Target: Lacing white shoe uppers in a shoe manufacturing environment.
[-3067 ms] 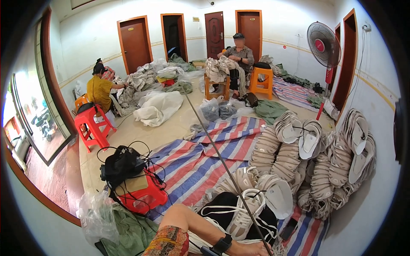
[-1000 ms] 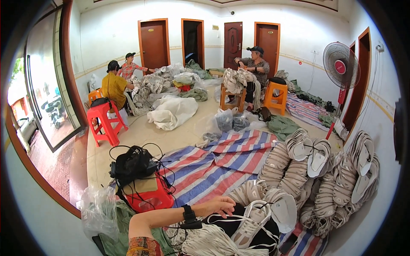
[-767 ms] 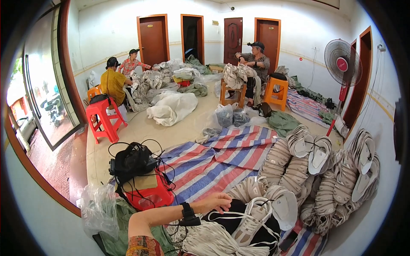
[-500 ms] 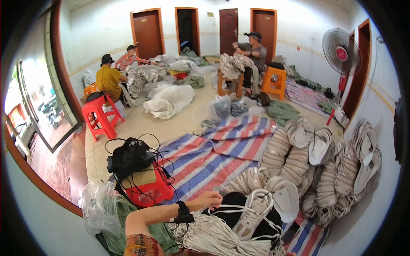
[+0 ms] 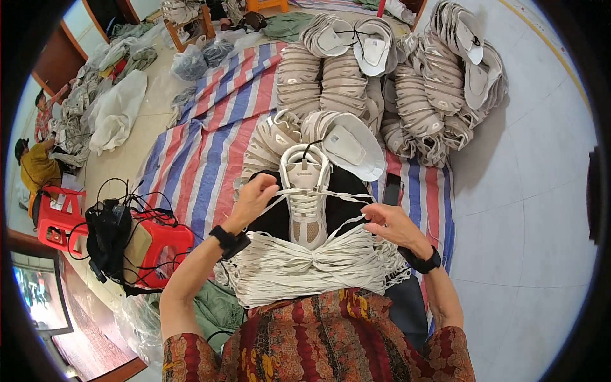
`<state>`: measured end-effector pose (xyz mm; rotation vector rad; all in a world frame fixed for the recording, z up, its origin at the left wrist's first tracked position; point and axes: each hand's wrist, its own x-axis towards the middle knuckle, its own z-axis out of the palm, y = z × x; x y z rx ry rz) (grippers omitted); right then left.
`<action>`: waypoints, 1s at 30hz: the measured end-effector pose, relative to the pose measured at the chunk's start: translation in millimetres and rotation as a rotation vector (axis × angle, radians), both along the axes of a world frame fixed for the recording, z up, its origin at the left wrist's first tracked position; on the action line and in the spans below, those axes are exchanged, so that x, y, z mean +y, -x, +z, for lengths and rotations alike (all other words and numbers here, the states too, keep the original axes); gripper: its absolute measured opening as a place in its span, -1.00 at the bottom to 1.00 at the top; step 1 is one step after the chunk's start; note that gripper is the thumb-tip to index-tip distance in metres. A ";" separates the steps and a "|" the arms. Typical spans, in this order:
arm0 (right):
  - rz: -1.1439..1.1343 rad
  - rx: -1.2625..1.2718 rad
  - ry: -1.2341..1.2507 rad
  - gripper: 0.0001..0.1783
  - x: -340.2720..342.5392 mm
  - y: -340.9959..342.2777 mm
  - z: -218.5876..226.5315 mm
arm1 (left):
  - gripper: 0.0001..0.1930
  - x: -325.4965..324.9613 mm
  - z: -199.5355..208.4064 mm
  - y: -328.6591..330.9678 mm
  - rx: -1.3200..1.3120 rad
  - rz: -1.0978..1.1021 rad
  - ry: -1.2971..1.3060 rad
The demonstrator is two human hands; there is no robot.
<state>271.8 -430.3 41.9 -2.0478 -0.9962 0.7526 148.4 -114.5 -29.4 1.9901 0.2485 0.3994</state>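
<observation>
A beige and white shoe upper (image 5: 309, 191) lies toe toward me on a black pad (image 5: 267, 219). White laces (image 5: 310, 207) cross its front in several rows, and the loose ends spread to both sides. My left hand (image 5: 256, 196) is closed on the lace end at the shoe's left. On the other side, my right hand (image 5: 389, 224) pinches the right-hand lace end between thumb and fingers. A thick bundle of white shoelaces (image 5: 299, 274) lies between the shoe and my body.
Stacked shoe uppers (image 5: 350, 143) stand just beyond the pad, with further stacks (image 5: 439, 83) behind on a striped sheet (image 5: 191, 159). A red stool (image 5: 165, 248) bearing a black bag (image 5: 108, 232) and cables is at left. Two people (image 5: 38, 165) sit far left.
The view has tilted down and turned right. My right hand has come into view on the right lace end. The shoe now appears upright and centred between both hands.
</observation>
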 end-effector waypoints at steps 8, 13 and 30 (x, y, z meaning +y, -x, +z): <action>0.045 -0.084 -0.080 -0.66 33.9 1.4 5.2 | -0.80 -9.8 26.5 -12.4 0.362 -0.074 0.154; 0.071 -0.044 -0.144 -0.71 62.3 0.7 -8.2 | -0.85 8.6 10.2 -0.5 0.276 -0.218 0.278; 0.062 -0.135 -0.101 -0.80 92.2 11.6 -5.4 | -0.77 -18.4 -16.4 -6.0 -0.039 -0.157 -0.451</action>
